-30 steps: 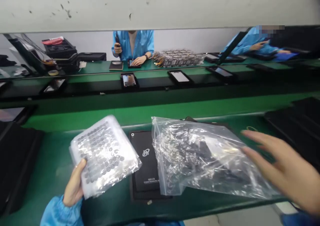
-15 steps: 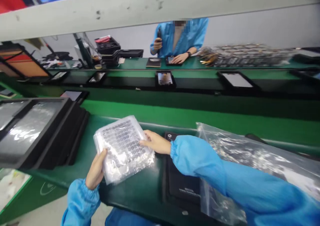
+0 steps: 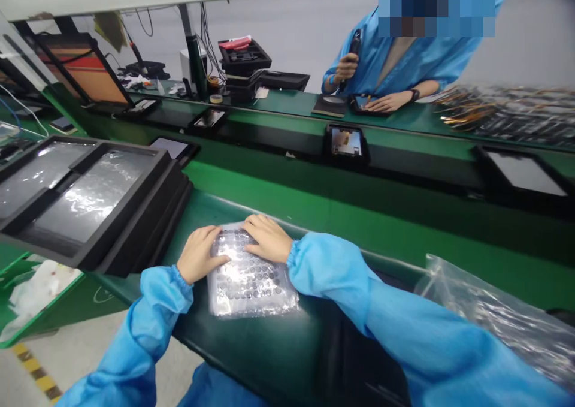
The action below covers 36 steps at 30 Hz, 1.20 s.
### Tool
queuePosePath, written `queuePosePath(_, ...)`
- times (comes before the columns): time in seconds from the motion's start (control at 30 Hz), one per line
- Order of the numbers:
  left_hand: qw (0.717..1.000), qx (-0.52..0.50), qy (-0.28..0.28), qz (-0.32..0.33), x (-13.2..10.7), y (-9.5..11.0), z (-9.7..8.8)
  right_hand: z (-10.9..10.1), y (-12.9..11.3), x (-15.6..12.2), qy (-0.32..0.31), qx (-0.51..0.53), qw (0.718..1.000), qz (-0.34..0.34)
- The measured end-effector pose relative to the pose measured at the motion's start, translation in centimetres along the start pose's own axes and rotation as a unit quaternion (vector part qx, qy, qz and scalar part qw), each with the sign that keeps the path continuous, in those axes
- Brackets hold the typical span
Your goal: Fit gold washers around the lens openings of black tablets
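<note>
Thumbs and fingers spread apart, the left grip [image 3: 200, 254] and right grip [image 3: 270, 239] are touching the plastic packet [image 3: 251, 281] between them, seemingly light, slippery, bendable, best held by its edges.

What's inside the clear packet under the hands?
Rows of small dark round pieces show inside the clear packet. The left hand and right hand cover parts near its far edge; what lies there can't be seen.

Packet [image 3: 251, 281], clear plastic, glossy and wrinkled, glare across its face; bag [image 3: 498, 317], clear plastic film, likewise shiny and creased. Trays [image 3: 128, 212], matt black (their film liners [image 3: 99, 197] glossy and rippled). Worktop [image 3: 251, 347], dark green, smooth, low sheen; sleeves [image 3: 332, 269], blue cloth, softly creased.
</note>
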<state>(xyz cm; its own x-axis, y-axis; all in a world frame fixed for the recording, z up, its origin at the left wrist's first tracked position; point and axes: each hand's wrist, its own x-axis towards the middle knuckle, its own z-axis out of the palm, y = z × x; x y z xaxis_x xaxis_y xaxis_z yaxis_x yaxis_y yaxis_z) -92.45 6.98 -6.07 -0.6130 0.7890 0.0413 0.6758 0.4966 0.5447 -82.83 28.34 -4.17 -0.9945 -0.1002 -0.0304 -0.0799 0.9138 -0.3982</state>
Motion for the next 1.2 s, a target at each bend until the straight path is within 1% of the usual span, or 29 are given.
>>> queuePosePath(0.1,0.999,0.046,-0.013,0.011,1.1,-0.1,-1.1,0.3,0.1,3.1,-0.014,0.010,1.000,-0.002)
queuePosePath(0.17,0.998,0.060,-0.021,0.017,1.7,-0.4,-1.4,0.6,0.2,4.8,-0.024,0.022,0.999,0.007)
queuePosePath(0.23,0.997,0.062,-0.032,0.025,2.4,-0.8,-1.4,0.9,0.4,6.0,-0.032,0.040,0.999,0.011)
queuePosePath(0.3,0.997,0.053,-0.052,0.038,3.1,-0.9,-1.4,1.3,0.6,6.5,-0.031,0.064,0.997,0.004)
queuePosePath(0.4,0.995,0.020,-0.071,0.071,3.6,-0.6,-1.4,1.9,1.2,5.8,-0.015,0.115,0.993,-0.018)
queuePosePath(0.47,0.994,-0.005,-0.066,0.089,3.3,-0.3,-1.5,2.3,2.0,4.9,-0.003,0.153,0.988,-0.024)
queuePosePath(0.57,0.993,-0.031,-0.065,0.095,2.9,0.2,-1.5,3.0,3.5,3.8,0.015,0.194,0.981,-0.015)
queuePosePath(0.63,0.992,-0.042,-0.074,0.094,3.1,0.6,-0.8,3.7,4.1,3.2,0.030,0.199,0.979,-0.003)
queuePosePath(0.73,0.990,-0.057,-0.072,0.108,4.0,1.4,0.9,4.9,4.1,2.6,0.063,0.177,0.982,0.019)
queuePosePath(0.83,0.984,-0.084,-0.027,0.152,4.4,2.1,2.2,5.6,3.6,2.3,0.091,0.143,0.985,0.044)
queuePosePath(0.9,0.977,-0.118,0.026,0.178,3.4,2.2,1.9,5.7,3.3,2.3,0.099,0.123,0.986,0.055)
queuePosePath(0.97,0.967,-0.155,0.103,0.177,1.3,1.6,0.6,5.7,3.0,2.3,0.106,0.108,0.986,0.065)
queuePosePath(1.03,0.953,-0.183,0.200,0.135,-1.0,0.3,-1.2,5.6,2.8,2.5,0.115,0.097,0.986,0.073)
queuePosePath(1.07,0.945,-0.191,0.237,0.117,-2.1,-0.4,-2.0,5.5,2.8,2.6,0.120,0.094,0.985,0.076)
queuePosePath(1.1,0.942,-0.194,0.253,0.105,-3.0,-1.0,-2.6,5.4,2.7,2.6,0.127,0.092,0.985,0.076)
queuePosePath(1.13,0.944,-0.193,0.248,0.095,-3.6,-1.4,-3.0,5.3,2.7,2.7,0.135,0.092,0.984,0.072)
queuePosePath(1.2,0.958,-0.175,0.209,0.084,-4.0,-1.5,-2.6,5.0,2.5,2.8,0.154,0.096,0.982,0.054)
